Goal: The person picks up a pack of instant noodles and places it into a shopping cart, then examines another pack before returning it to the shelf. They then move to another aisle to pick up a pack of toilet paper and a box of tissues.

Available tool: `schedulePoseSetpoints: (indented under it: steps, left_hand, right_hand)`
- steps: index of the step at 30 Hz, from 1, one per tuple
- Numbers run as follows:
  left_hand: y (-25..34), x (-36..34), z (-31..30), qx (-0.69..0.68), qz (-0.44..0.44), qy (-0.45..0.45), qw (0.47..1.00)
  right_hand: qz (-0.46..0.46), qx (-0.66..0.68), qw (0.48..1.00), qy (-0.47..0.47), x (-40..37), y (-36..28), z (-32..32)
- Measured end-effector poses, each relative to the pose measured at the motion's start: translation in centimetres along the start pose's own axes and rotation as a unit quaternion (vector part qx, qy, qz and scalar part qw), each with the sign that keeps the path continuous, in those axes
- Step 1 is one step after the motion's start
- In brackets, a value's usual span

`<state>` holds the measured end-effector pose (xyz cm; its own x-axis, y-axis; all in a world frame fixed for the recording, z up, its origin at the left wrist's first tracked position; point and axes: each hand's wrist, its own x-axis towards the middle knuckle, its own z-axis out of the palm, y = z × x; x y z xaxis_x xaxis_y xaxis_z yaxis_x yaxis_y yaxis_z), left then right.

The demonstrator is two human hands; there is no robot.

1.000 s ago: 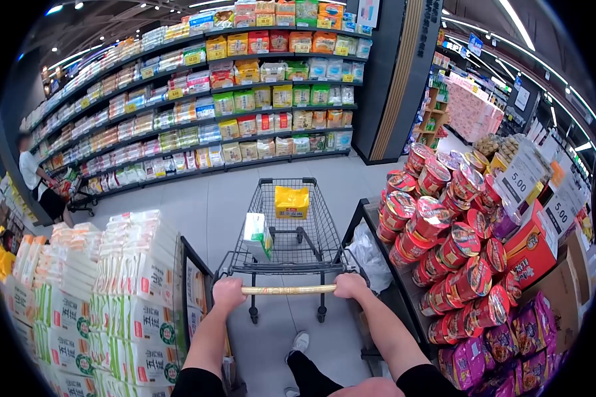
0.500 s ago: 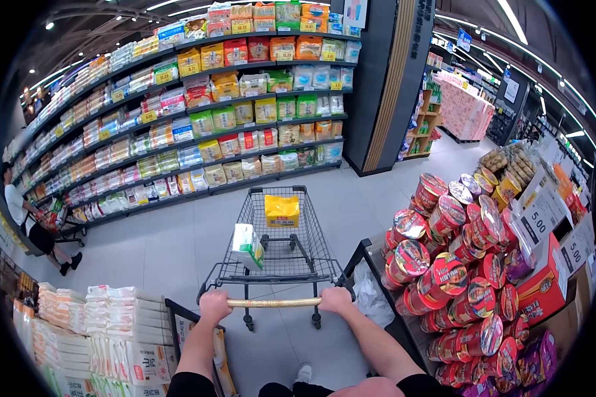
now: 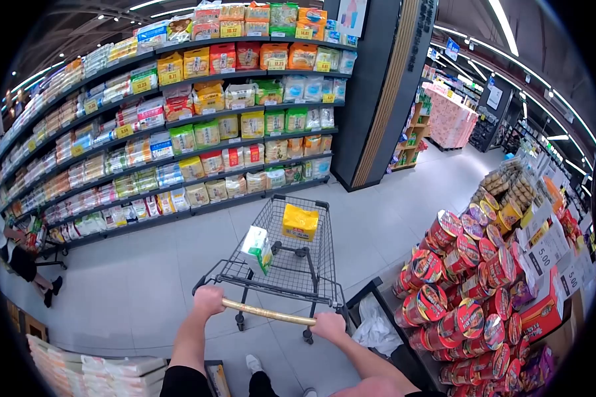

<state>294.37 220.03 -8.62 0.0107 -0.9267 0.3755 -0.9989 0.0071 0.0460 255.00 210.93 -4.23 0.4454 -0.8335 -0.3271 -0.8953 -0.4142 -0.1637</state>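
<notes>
My left hand (image 3: 209,300) is wrapped round the left end of the cart's tan handle bar (image 3: 266,311). At the right end of the same bar, my right hand (image 3: 329,325) is closed on it. In front of me stands the wire shopping cart (image 3: 291,270), turned slightly to the right. A yellow package (image 3: 300,222) lies toward the far end of its basket. Nearer to me in the basket is a white and green package (image 3: 257,249).
Shelves of bagged goods (image 3: 208,135) curve along the left and front, ending at a dark pillar (image 3: 387,92). Stacked red noodle cups (image 3: 460,317) stand close on my right. White packages (image 3: 106,374) are piled at lower left. A person (image 3: 21,255) with a cart is far left.
The cart has swung to the right and moved forward with both hands still on the bar. The white package pile at lower left has slid further back out of view.
</notes>
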Motion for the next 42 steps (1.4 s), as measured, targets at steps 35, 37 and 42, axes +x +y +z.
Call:
schedulePoseSetpoints:
  steps: [35,37,42]
  left_hand:
    - [-0.7,45.0,16.2,-0.108,0.272,-0.023,0.956]
    - [0.0,47.4,17.5,-0.116,0.27,-0.025,0.956]
    - [1.9,54.1,20.8,-0.133,0.294,-0.017,0.946]
  right_hand:
    - [0.245,0.065,0.964,0.081,22.1,8.9,-10.5]
    - [0.253,0.066,0.962,0.083,23.2,9.9,-11.4]
    - [0.276,0.061,0.951,0.122,27.3,13.6,-12.2]
